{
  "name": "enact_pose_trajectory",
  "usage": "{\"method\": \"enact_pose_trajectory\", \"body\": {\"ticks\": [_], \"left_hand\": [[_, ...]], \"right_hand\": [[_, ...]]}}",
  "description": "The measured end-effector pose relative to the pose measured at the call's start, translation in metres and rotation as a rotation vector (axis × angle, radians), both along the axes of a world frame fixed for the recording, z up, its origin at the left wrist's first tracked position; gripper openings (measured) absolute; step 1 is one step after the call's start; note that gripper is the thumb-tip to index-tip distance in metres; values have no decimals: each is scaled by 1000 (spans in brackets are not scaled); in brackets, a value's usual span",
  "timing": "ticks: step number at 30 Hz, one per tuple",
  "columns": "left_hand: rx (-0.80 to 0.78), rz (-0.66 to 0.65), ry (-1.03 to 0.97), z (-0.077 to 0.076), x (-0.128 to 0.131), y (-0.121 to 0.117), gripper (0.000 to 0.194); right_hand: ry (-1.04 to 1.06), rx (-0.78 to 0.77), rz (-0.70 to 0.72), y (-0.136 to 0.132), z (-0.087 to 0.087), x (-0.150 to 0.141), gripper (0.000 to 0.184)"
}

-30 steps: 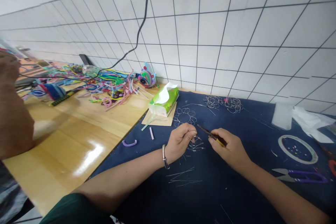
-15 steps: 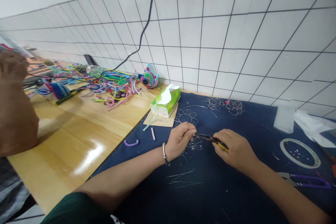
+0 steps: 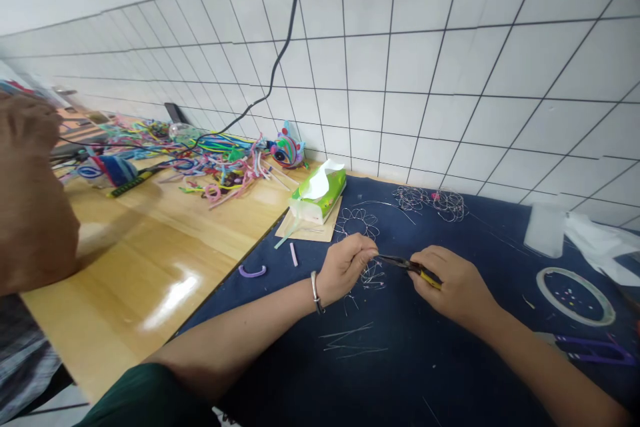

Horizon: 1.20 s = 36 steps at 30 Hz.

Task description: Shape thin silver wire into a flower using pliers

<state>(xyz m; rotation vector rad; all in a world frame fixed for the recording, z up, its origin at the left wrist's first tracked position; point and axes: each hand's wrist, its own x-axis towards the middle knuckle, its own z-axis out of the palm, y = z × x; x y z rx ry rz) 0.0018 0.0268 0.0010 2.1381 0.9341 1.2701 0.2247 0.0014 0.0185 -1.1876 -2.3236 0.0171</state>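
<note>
My left hand (image 3: 347, 267) is closed in a pinch on thin wire, most of which its fingers hide. Fingers of my right hand (image 3: 453, 283) wrap round the yellow-and-black handles of needle-nose pliers (image 3: 423, 272). The pliers' dark jaws point left and meet the left fingertips, where the wire is. Bent wire loops (image 3: 373, 275) show just below and beside the pinch. Behind the left hand, a flower-shaped wire ring (image 3: 356, 221) lies on the dark blue cloth (image 3: 400, 380). Several straight wire pieces (image 3: 353, 339) rest nearer to me.
A green tissue pack (image 3: 320, 192) sits on brown card. Coiled wire bundles (image 3: 430, 201) lie near the wall. To the right are a round clear dish rim (image 3: 575, 297) around small beads and purple-handled snips (image 3: 595, 349). Coloured pipe cleaners (image 3: 220, 160) and another person's arm (image 3: 35, 200) are left.
The view has shifted slightly, so everything sits a little further right. Both hands and the pliers keep nearly the same pose, with the pliers still at the left fingertips.
</note>
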Motion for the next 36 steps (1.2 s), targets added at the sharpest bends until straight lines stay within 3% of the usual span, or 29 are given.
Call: {"method": "enact_pose_trajectory", "body": {"ticks": [10,21,36], "left_hand": [[113,-9,56,1,1,2,15],[70,-1,33,1,0,1,16],[158,-83,65,4,-2,5,14]], "right_hand": [[-47,4,34,-1,2,-2,13],[-32,47,50,-2,-1,-3,14],[-82,86,30,-1,5,0,13]]}}
